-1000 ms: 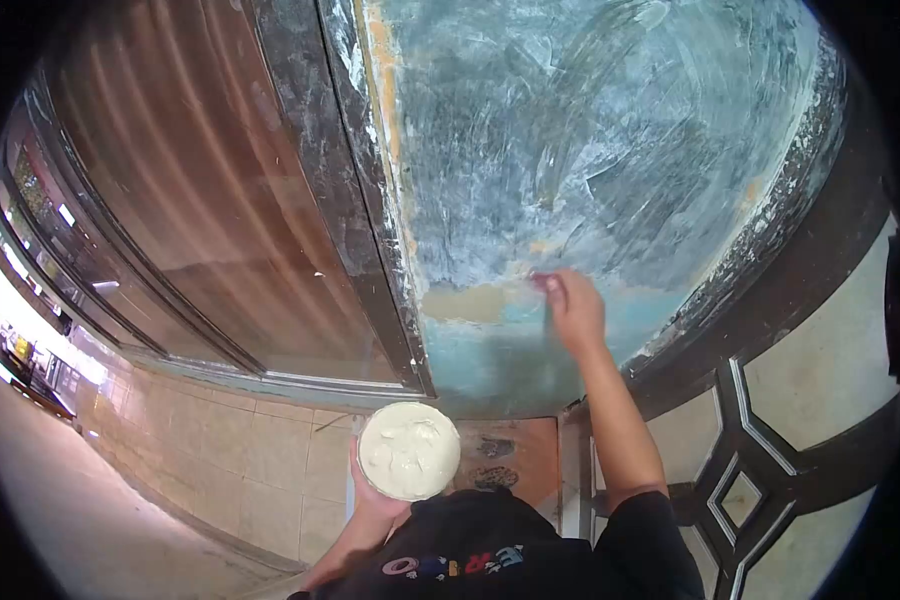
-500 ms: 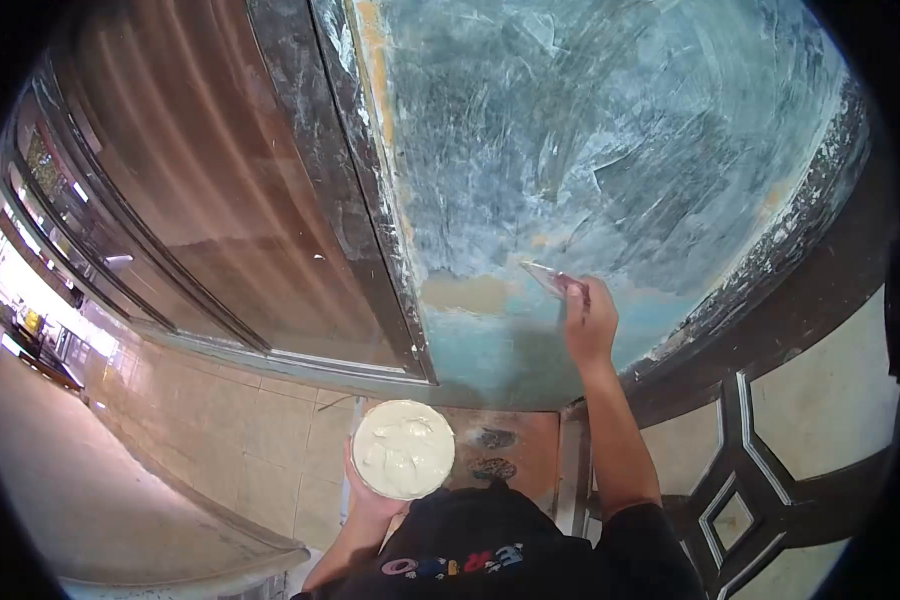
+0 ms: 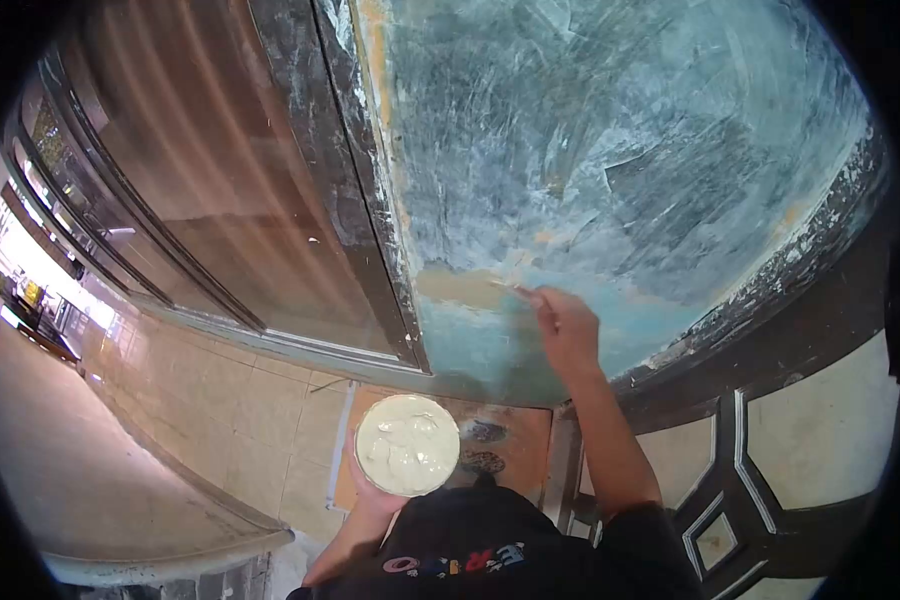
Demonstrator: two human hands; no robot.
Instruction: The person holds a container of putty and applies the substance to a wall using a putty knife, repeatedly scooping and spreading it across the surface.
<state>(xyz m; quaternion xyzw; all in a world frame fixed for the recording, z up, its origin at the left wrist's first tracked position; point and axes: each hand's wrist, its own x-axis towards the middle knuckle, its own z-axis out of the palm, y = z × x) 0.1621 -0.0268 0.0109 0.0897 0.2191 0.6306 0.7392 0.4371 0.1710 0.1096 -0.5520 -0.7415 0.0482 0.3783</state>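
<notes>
My left hand (image 3: 375,492) is wrapped round the side and underside of a round tub of cream-coloured putty (image 3: 407,446), held in front of my body. The putty's surface is swirled and glossy. My right hand (image 3: 568,322) grips a putty knife (image 3: 515,289), mostly hidden by the fingers, with its blade at the wall. A beige putty patch (image 3: 460,287) lies at the blade's left, on the lower part of the blue-green wall (image 3: 610,120). Above the patch the wall is smeared with grey and white streaks.
A dark-framed glass panel (image 3: 220,190) stands left of the wall. To the right is a dark door with pale panels (image 3: 820,420). Below lie floor tiles (image 3: 240,410) and an orange-brown board (image 3: 530,440) with dark footwear (image 3: 485,461) on it.
My right hand has moved a little left and down, bringing the putty knife to the right end of the beige patch. The tub stays in my left hand. The view has shifted slightly.
</notes>
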